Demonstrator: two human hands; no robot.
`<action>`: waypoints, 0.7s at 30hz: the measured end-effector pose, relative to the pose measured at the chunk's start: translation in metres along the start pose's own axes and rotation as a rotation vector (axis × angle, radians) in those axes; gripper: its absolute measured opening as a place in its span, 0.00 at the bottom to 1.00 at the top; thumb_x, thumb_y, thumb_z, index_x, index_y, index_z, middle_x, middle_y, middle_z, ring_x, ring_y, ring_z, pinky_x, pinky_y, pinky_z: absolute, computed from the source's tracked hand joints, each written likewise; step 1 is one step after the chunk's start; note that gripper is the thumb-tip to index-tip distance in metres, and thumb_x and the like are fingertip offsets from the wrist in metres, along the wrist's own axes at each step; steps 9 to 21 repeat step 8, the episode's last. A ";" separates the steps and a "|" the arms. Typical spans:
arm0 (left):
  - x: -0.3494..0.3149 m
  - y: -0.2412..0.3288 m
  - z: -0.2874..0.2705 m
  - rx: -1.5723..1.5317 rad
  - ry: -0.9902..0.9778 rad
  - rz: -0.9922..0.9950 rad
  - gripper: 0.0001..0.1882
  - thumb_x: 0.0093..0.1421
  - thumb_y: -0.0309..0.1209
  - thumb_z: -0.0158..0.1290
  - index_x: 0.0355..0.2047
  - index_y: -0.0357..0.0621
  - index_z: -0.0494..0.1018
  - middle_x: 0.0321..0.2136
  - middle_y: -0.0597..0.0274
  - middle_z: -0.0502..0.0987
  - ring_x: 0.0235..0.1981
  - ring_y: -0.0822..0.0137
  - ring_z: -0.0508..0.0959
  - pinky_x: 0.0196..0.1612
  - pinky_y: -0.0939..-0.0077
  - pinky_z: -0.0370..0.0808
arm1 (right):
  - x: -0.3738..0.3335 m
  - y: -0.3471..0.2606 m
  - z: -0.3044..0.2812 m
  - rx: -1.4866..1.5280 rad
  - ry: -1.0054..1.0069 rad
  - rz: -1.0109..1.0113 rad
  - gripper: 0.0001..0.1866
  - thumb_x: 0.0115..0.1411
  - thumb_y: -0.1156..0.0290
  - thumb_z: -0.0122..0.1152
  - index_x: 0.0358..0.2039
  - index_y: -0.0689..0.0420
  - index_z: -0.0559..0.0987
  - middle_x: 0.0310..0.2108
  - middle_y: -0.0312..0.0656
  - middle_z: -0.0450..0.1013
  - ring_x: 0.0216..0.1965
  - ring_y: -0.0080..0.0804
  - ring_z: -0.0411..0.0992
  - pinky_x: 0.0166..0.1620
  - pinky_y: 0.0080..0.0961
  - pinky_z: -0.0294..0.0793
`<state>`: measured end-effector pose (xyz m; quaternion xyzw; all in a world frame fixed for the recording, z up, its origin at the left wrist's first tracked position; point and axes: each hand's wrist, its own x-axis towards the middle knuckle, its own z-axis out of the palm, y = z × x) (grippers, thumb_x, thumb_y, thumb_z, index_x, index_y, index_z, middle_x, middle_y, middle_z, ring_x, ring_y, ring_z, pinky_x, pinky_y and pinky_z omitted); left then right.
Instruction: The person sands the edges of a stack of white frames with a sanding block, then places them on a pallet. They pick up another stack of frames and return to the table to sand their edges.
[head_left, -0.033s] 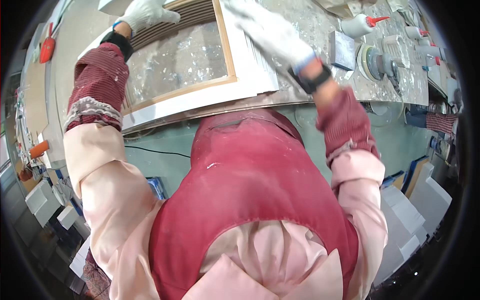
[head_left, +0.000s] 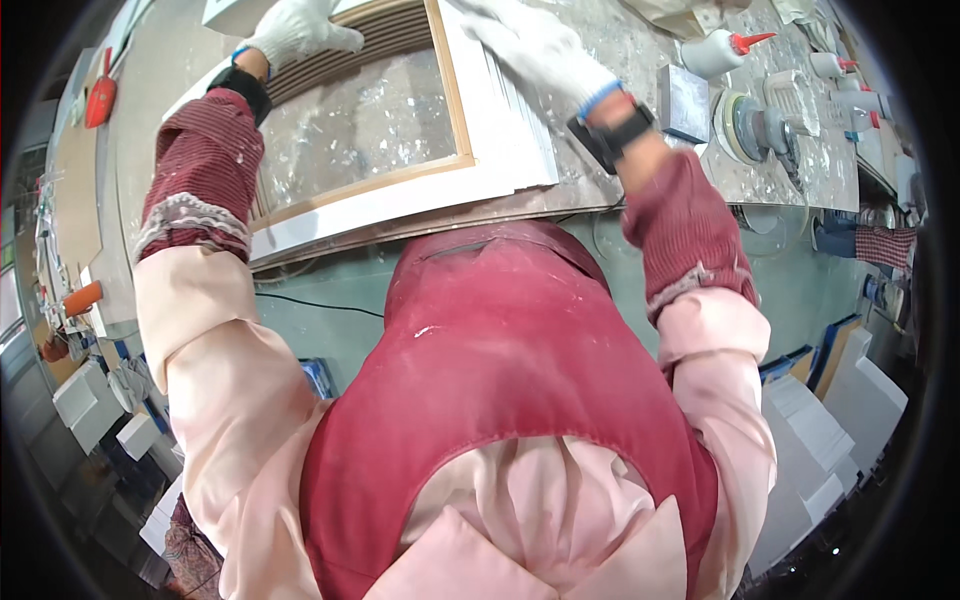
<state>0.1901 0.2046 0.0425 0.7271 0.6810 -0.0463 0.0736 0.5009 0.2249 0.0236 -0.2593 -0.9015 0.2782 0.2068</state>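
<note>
A white rectangular frame [head_left: 370, 208] with a pale wooden inner edge lies on the spattered workbench. Grey ribbed slats [head_left: 385, 42] show across its far part. My left hand [head_left: 298, 32], in a white knit glove, rests at the far left of the frame with its thumb stretched out over the slats. On the frame's right side lies my right hand [head_left: 545, 48], gloved the same way, fingers extended and flat along the white edge; the picture's top cuts off its fingertips. Neither hand shows anything held.
Right of the frame stand a grey metal block [head_left: 685, 103], a white bottle with a red nozzle [head_left: 715, 52] and a roll of tape [head_left: 738, 125]. A red-handled tool [head_left: 101, 98] lies far left. White panels [head_left: 800, 430] stand at the lower right.
My right hand and wrist have shifted slightly left and away from me along the frame's right side. The left hand stays in nearly the same place.
</note>
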 end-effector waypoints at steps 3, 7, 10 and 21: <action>0.013 0.012 -0.001 -0.048 -0.001 -0.017 0.32 0.47 0.44 0.65 0.51 0.43 0.71 0.43 0.46 0.79 0.47 0.49 0.77 0.51 0.60 0.72 | -0.006 0.022 0.015 0.047 0.193 -0.162 0.24 0.66 0.62 0.46 0.61 0.56 0.67 0.62 0.50 0.63 0.64 0.46 0.59 0.68 0.32 0.54; 0.002 0.015 0.004 -0.022 -0.020 -0.060 0.34 0.47 0.43 0.65 0.52 0.43 0.70 0.43 0.45 0.78 0.48 0.47 0.77 0.52 0.59 0.72 | -0.111 -0.033 0.015 0.035 0.057 -0.105 0.26 0.64 0.74 0.52 0.64 0.56 0.65 0.64 0.57 0.58 0.66 0.47 0.59 0.65 0.33 0.61; 0.001 0.020 0.000 -0.034 -0.042 -0.047 0.34 0.47 0.43 0.65 0.53 0.44 0.70 0.44 0.44 0.78 0.48 0.48 0.77 0.52 0.59 0.71 | -0.112 -0.034 0.014 0.034 0.061 -0.105 0.26 0.64 0.74 0.52 0.64 0.56 0.65 0.64 0.57 0.58 0.66 0.47 0.59 0.65 0.33 0.61; 0.001 0.020 0.000 -0.034 -0.042 -0.047 0.34 0.47 0.43 0.65 0.53 0.44 0.70 0.44 0.44 0.78 0.48 0.48 0.77 0.52 0.59 0.71 | -0.112 -0.034 0.014 0.034 0.061 -0.105 0.26 0.64 0.74 0.52 0.64 0.56 0.65 0.64 0.57 0.58 0.66 0.47 0.59 0.65 0.33 0.61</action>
